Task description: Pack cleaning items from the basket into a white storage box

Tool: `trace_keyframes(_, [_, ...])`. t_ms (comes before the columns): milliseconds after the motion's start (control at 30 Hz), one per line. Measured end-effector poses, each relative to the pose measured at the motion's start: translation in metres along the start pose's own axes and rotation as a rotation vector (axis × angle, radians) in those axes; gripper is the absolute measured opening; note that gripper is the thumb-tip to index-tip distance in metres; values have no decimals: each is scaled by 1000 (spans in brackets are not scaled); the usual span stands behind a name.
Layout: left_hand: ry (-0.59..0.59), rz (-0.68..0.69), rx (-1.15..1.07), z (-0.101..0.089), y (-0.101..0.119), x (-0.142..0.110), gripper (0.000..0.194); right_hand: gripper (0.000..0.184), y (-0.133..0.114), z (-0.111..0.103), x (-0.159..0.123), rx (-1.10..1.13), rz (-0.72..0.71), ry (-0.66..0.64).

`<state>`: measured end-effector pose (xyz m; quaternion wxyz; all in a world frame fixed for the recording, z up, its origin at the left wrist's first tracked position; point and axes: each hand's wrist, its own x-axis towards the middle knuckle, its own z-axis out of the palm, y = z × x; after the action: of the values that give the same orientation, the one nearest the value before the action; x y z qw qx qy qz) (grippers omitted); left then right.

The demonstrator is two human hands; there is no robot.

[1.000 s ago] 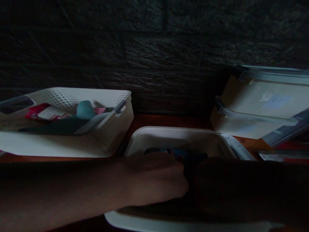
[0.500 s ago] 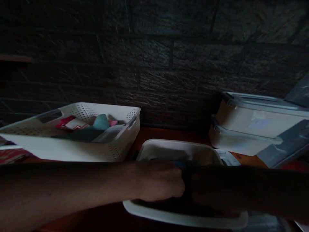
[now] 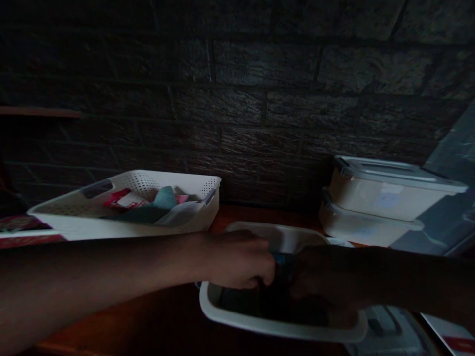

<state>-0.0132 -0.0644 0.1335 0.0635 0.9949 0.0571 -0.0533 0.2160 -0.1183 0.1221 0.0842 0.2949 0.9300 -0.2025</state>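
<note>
A white plastic bin (image 3: pixel 237 316) stands in front of me, its inside in deep shadow. Over it, my left hand (image 3: pixel 241 259) is closed, fingers curled downward. My right hand (image 3: pixel 315 274) faces it from the other side, very dark, its fingers bent inward. Between the two hands shows a dark item with a blue patch (image 3: pixel 282 258); its kind is lost in the gloom. Both hands appear to grip it, though their fingertips are hidden. Dark contents in the bin below cannot be made out.
A white perforated basket (image 3: pixel 111 227) at left holds a teal cloth (image 3: pixel 165 199) and a red-and-white packet (image 3: pixel 128 199). Two lidded storage boxes (image 3: pixel 382 200) are stacked at right. Behind rises a dark brick wall (image 3: pixel 237 109). A clear lidded container (image 3: pixel 393 329) sits at lower right.
My view has tilted up and shifted. Both hands have risen a little in the bin, and more of the dark item with the blue patch shows between them.
</note>
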Motion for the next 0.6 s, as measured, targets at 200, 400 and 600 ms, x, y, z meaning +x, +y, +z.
trace_keyframes(200, [60, -131, 10, -42, 9, -27, 16, 36, -14, -36, -13, -151, -10, 98])
trace_keyframes(400, [172, -208, 79, -85, 30, -75, 19, 38, -27, -53, -25, -283, 205, 336])
trace_keyframes(600, [242, -329, 125, -109, 35, -135, 20, 35, -53, -76, -14, -297, 175, 390])
